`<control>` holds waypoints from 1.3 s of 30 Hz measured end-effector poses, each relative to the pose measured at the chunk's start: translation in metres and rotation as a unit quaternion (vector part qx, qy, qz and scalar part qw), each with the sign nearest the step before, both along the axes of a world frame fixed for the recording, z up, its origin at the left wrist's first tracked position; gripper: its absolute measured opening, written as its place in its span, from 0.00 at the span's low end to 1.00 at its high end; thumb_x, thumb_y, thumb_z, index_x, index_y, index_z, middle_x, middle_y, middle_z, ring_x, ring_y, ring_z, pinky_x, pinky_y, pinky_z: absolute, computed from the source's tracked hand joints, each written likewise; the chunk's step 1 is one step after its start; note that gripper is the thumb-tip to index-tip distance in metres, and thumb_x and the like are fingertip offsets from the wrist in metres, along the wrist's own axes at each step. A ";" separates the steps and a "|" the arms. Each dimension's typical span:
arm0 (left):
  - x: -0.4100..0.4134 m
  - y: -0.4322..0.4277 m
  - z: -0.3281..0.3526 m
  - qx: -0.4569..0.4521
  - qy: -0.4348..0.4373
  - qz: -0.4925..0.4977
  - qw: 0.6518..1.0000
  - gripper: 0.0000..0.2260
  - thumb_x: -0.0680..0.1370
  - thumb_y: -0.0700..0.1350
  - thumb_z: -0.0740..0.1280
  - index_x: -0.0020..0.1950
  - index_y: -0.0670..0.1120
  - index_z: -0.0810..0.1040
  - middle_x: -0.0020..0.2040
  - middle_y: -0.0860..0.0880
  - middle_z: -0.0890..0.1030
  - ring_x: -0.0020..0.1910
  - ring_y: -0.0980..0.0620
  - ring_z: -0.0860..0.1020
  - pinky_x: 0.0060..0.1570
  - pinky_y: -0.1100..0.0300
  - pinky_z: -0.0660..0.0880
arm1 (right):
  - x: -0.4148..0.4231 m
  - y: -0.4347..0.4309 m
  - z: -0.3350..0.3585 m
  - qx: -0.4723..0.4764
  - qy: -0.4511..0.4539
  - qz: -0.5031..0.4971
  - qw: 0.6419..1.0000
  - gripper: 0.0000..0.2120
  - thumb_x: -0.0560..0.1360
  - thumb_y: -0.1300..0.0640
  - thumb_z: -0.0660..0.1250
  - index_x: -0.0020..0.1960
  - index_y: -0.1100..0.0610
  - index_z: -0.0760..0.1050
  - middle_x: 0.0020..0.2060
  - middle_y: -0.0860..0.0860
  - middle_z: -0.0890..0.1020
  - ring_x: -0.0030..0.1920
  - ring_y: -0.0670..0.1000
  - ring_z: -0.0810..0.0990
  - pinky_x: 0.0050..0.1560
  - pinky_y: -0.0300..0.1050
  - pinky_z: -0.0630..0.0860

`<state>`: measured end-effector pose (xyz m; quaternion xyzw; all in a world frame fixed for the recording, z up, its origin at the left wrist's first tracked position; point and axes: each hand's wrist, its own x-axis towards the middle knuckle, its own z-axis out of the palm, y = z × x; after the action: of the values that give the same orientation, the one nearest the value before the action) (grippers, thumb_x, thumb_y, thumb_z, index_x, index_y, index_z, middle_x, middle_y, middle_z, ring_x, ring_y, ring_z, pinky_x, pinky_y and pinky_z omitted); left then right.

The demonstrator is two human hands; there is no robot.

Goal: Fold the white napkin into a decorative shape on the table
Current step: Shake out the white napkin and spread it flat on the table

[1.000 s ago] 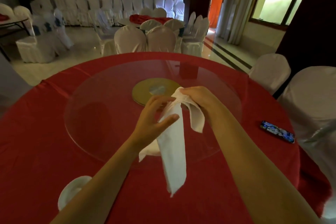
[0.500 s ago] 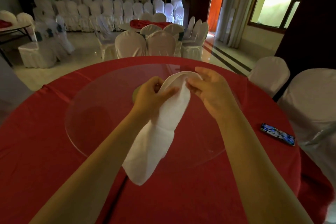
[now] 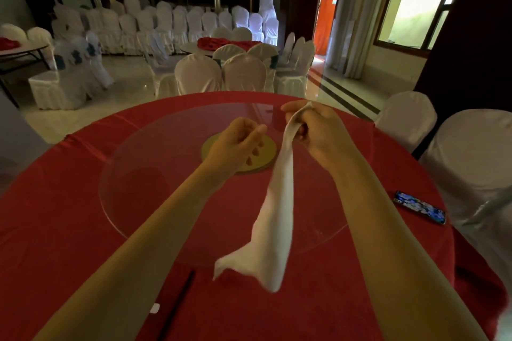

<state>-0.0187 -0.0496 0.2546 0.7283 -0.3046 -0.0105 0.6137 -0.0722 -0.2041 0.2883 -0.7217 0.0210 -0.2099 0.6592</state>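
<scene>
The white napkin (image 3: 274, 213) hangs in the air as a long narrow strip above the round table with the red cloth (image 3: 69, 216). My right hand (image 3: 315, 130) pinches its top corner between thumb and fingers, high over the glass turntable (image 3: 133, 174). The strip's loose lower end flares out above the near part of the cloth. My left hand (image 3: 238, 141) is beside the strip, a little to its left, with fingers curled in and nothing in it. It does not touch the napkin.
A gold disc (image 3: 266, 152) marks the turntable's centre. A phone (image 3: 419, 206) lies on the cloth at the right. Dark chopsticks (image 3: 177, 304) lie near the front edge. White-covered chairs (image 3: 404, 122) stand around the table and fill the hall behind.
My left hand has let go of the napkin and moved left. My right hand now holds it alone by one end, and the cloth has dropped into a long hanging strip.
</scene>
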 end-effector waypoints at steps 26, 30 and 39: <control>0.024 0.018 -0.063 0.257 -0.111 0.123 0.952 0.03 0.72 0.39 0.65 0.38 0.42 0.76 0.29 0.54 0.73 0.30 0.53 0.71 0.28 0.62 0.64 | 0.008 -0.003 0.029 -0.153 -0.116 -0.243 0.951 0.11 0.77 0.57 0.61 0.43 0.60 0.79 0.27 0.45 0.72 0.29 0.42 0.68 0.31 0.32 0.66; 0.044 0.051 -0.081 0.338 -0.078 0.150 0.926 0.09 0.75 0.44 0.65 0.45 0.40 0.81 0.42 0.43 0.83 0.43 0.44 0.80 0.42 0.51 0.74 | 0.011 -0.015 0.023 -0.153 -0.080 -0.292 0.941 0.19 0.77 0.61 0.57 0.28 0.54 0.63 0.25 0.48 0.64 0.26 0.44 0.61 0.25 0.31 0.59; 0.030 0.072 -0.004 0.043 -0.225 0.294 0.928 0.04 0.76 0.36 0.61 0.47 0.42 0.76 0.35 0.56 0.74 0.34 0.62 0.73 0.36 0.71 0.68 | -0.019 -0.037 0.025 -0.220 -0.054 -0.308 0.924 0.15 0.75 0.62 0.60 0.30 0.63 0.68 0.25 0.54 0.65 0.29 0.48 0.62 0.29 0.40 0.61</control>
<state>0.0116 0.0220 0.2508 0.7939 -0.2062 0.3219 0.4727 -0.0916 -0.2407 0.3128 -0.7941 0.1598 -0.4409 0.3867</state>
